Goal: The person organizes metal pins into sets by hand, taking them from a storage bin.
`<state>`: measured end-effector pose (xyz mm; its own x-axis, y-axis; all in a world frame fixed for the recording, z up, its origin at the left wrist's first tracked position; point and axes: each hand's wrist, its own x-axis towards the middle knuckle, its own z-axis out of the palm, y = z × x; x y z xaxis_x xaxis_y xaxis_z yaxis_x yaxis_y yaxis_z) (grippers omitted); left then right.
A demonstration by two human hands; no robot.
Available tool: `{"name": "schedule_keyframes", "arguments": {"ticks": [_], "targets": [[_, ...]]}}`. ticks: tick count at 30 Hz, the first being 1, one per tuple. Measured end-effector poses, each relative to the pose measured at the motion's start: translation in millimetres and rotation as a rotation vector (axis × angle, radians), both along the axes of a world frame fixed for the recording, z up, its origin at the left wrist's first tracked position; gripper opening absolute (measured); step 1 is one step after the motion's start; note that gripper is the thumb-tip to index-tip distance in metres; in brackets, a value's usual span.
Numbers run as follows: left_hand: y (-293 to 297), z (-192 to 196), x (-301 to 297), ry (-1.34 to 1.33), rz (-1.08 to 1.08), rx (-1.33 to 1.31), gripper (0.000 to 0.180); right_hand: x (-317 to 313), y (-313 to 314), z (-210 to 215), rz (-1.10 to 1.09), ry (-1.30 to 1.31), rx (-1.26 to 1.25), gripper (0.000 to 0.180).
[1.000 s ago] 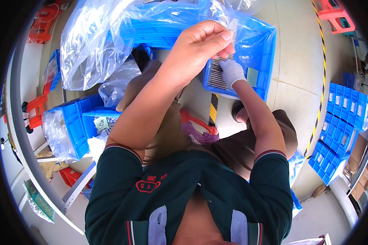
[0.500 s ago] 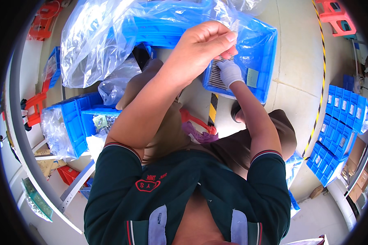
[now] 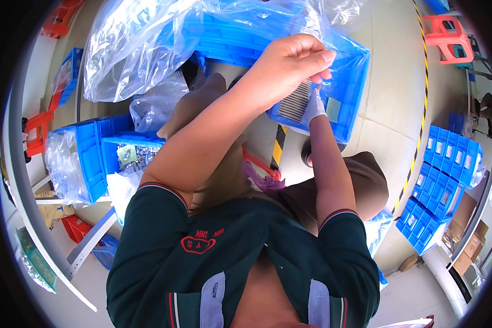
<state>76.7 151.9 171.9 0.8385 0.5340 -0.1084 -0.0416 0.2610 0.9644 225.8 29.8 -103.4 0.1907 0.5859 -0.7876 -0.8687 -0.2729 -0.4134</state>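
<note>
My bare left hand is raised over a blue plastic bin, thumb and fingers pinched together; whatever is between them is too small or hidden to make out. Lower down, my right hand in a white glove reaches into the bin. Its fingers are partly covered by the left hand, so their grip does not show. Beside the glove lies a tight row of thin greyish strip-like pieces. A pale green paper label rests in the bin to the right of the glove.
Clear plastic sheeting drapes over blue crates at the upper left. An open blue crate of small metal parts stands at left. Stacked blue bins and a red stool stand at right, beyond black-and-yellow floor tape.
My left hand has moved right and slightly down, still pinched. The gloved right hand has shifted right, off the strips' middle, and turned more edge-on. The whole view has shifted slightly.
</note>
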Motion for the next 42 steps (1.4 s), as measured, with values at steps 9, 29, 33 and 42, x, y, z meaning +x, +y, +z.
{"name": "schedule_keyframes", "arguments": {"ticks": [9,29,33,42], "targets": [[1.6,1.3,-2.5,-0.025,-0.003,0.000,0.023,12.4,-6.5,7.7,0.029,-0.007,-0.029,0.065],[3.4,-15.2,13.0,0.017,-0.034,-0.021,0.027,130.5,-76.3,107.4,0.566,-1.067,-0.463,0.047],[-2.5,-20.3,22.7,0.104,-0.074,-0.020,0.026,148.9,-179.2,215.5,0.371,-1.393,-0.469,0.041],[-64.8,-49.4,15.1,0.263,-0.265,0.012,0.021,21.7,-508.9,245.0,0.451,-0.879,-0.901,0.029]]}}
